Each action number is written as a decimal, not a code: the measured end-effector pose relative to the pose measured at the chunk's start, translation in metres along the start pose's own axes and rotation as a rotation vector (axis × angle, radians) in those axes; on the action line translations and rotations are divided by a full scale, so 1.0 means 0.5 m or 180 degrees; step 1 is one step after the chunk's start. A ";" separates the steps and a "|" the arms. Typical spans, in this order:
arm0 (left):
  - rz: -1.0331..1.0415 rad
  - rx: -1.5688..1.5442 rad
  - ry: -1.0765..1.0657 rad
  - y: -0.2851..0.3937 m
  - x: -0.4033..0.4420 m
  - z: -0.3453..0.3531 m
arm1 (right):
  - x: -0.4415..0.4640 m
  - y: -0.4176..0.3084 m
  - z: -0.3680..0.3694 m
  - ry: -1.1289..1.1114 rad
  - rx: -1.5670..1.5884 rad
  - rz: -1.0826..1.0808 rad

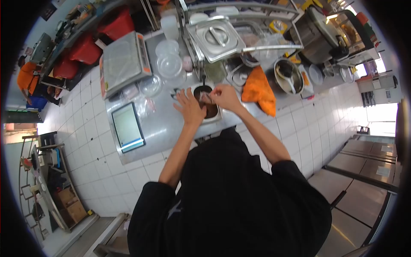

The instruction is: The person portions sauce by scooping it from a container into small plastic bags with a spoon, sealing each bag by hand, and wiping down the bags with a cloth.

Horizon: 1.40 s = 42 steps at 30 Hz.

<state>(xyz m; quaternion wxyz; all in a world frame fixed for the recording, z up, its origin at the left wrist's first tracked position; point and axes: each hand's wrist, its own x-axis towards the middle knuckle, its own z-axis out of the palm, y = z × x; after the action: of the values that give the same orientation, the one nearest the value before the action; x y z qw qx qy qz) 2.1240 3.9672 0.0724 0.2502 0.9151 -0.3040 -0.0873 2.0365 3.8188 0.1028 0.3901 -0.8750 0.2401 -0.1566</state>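
One small, crinkled, clear plastic packet with a dull reddish tint lies just above the middle of the frame, its finer details blurred. It is over a white-rimmed container with rounded corners, dark inside at the upper end and brown toward the lower end. The packet is between the two hands: the bare right hand pinches at its right side with bent fingers, while the bare left hand, fingers spread, reaches over the container's left edge; whether its thumb grips anything cannot be told.

Around them is a grey metal counter. Just right of the right hand lies a crumpled bright orange cloth, with a round metal bowl beyond it. Clear round plastic lids lie up and left of the hands, and a grey, orange-trimmed weighing scale stands at upper left. Below it, a dark-framed tablet has a lit, pale screen, too small to read. A white mark on the black shirt at lower centre is likewise unreadable.
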 end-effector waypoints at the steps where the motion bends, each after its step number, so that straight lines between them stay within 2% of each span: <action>1: -0.0055 0.0060 -0.0150 -0.016 -0.033 0.009 | -0.018 0.024 0.021 -0.0001 -0.0046 0.0032; 4: 0.0423 -0.0257 0.0487 0.004 -0.004 -0.024 | -0.022 0.003 -0.034 0.0115 0.0603 0.0212; 9: 0.1207 -0.0797 0.0974 -0.016 -0.029 -0.022 | -0.083 -0.006 -0.143 0.0246 0.1172 0.0584; 10: 0.0880 -0.0222 0.0717 -0.014 -0.029 -0.007 | -0.095 0.003 -0.160 0.0288 0.1230 0.0659; 13: 0.0935 -0.0573 0.0873 -0.010 -0.034 -0.045 | -0.153 0.011 -0.213 0.0362 0.1336 0.0723; 14: 0.1130 -0.0114 0.1052 0.034 -0.050 -0.103 | -0.174 0.016 -0.232 0.0371 0.1366 0.0727; 17: 0.1139 -0.0219 0.0820 0.033 -0.041 -0.064 | -0.223 0.055 -0.280 0.0244 0.0926 0.0781; 18: 0.0807 0.0318 0.0509 0.035 -0.033 -0.036 | -0.226 0.074 -0.280 0.0223 0.0975 0.0903; 20: 0.0670 0.0176 0.0532 0.034 -0.038 -0.029 | -0.249 0.111 -0.268 0.0165 0.1079 0.1193; 24: 0.0692 -0.0181 0.0769 0.089 -0.042 -0.114 | -0.256 0.139 -0.259 0.0093 0.1403 0.1192; 26: 0.0154 -0.0224 0.0551 0.035 -0.046 -0.042 | -0.225 0.161 -0.239 0.0018 0.1253 0.1116; 28: -0.0313 -0.0258 0.0339 -0.019 -0.024 0.023 | -0.198 0.198 -0.182 0.0019 0.1328 0.0755; 29: -0.0112 -0.0436 0.0421 0.013 0.007 0.005 | -0.163 0.217 -0.163 0.0034 0.1335 0.0538; 31: 0.0124 -0.0696 0.0380 0.053 -0.030 -0.063 | -0.121 0.223 -0.117 -0.0280 0.1421 0.0670; 32: -0.0167 -0.0255 0.0253 0.052 -0.035 -0.051 | -0.078 0.231 -0.109 -0.0426 0.1410 0.0660; 35: -0.1017 0.1052 -0.0131 0.019 -0.023 -0.005 | 0.006 0.229 -0.076 -0.1035 0.1884 0.1498; 36: -0.0361 0.0300 -0.0219 0.036 -0.017 -0.049 | 0.036 0.262 -0.066 -0.0558 0.1441 0.1052; 38: -0.0409 -0.0846 -0.0205 -0.036 0.010 0.003 | 0.036 0.328 -0.028 0.0271 0.0560 0.0241; 39: -0.0427 -0.1440 -0.0120 -0.059 0.027 0.026 | 0.032 0.301 -0.091 0.0153 0.0510 0.0661; 40: -0.1157 0.0553 -0.0083 0.004 0.003 0.017 | 0.000 0.270 -0.157 -0.0008 0.0467 0.1088; 42: -0.0278 0.0286 0.0404 0.083 -0.025 -0.030 | -0.059 0.334 -0.200 0.1019 -0.0729 0.0002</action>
<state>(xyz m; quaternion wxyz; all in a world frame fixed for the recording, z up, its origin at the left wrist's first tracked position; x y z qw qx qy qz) 2.0972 3.9521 0.1066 0.2237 0.9414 -0.2509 -0.0262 1.9158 3.6771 0.0385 0.2449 -0.8775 0.3157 -0.2653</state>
